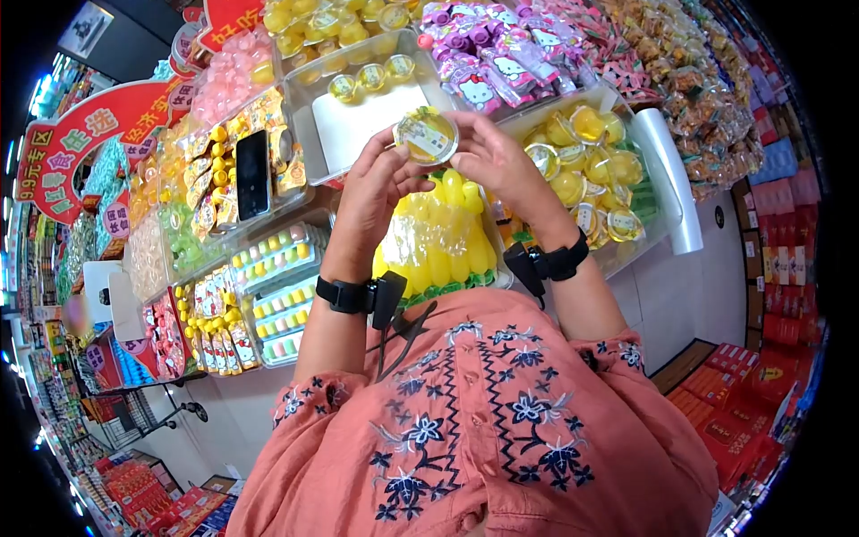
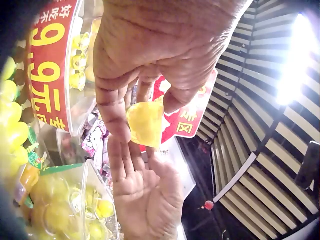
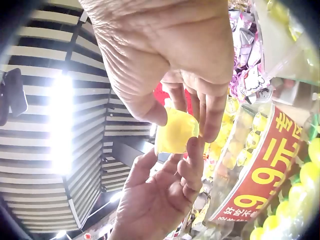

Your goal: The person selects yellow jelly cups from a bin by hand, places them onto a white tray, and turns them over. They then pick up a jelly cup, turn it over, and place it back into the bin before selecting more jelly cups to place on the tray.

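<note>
A round yellow jelly cup [image 1: 426,136] with a printed clear lid is held between both hands, above a bin of yellow goods. The left hand [image 1: 380,179] grips its left side with thumb and fingers; the right hand [image 1: 506,166] pinches its right side. In the left wrist view the cup [image 2: 145,124] shows its yellow body, with the left hand [image 2: 155,50] above and the right hand [image 2: 150,200] below. The right wrist view has the cup [image 3: 176,131] between the right hand [image 3: 170,55] and the left hand [image 3: 160,195].
Behind the hands is a clear bin [image 1: 313,125] with a few similar cups. More cups [image 1: 591,170] fill a bin at the right. A black phone [image 1: 253,175] lies on goods at the left. Yellow banana-shaped packs [image 1: 434,237] sit below the hands, near the body.
</note>
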A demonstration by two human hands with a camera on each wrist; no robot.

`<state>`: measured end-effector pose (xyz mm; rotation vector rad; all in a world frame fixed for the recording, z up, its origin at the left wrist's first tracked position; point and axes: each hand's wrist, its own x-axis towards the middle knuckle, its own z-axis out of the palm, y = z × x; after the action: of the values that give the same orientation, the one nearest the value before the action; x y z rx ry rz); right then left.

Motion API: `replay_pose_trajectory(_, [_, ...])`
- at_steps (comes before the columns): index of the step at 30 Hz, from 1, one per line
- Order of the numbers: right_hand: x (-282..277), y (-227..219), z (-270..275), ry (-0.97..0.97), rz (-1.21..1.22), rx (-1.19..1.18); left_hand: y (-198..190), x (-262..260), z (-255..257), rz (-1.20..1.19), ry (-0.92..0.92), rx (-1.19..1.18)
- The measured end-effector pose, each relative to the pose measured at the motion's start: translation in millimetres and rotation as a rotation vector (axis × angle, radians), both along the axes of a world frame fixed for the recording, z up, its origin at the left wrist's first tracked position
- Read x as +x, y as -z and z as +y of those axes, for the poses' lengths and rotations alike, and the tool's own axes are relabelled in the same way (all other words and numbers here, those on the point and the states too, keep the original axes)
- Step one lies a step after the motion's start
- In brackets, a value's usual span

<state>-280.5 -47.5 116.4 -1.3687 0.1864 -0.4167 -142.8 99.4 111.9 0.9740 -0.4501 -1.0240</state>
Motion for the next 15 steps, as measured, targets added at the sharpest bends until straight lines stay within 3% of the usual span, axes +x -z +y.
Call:
replay_pose_trajectory(9, [18,16,-4,-0.04,0.061,0.167,5,-4,-9,0.058,-0.123,-0.02])
replay_pose_trajectory(12, [31,25,-7,0.019,0.076,0.125,14,1,-9,-0.014,-0.128,0.051])
replay_pose_trajectory(15, [42,28,-8,0.035,0.06,0.291,16,9,-8,-0.018,-0.144,0.104])
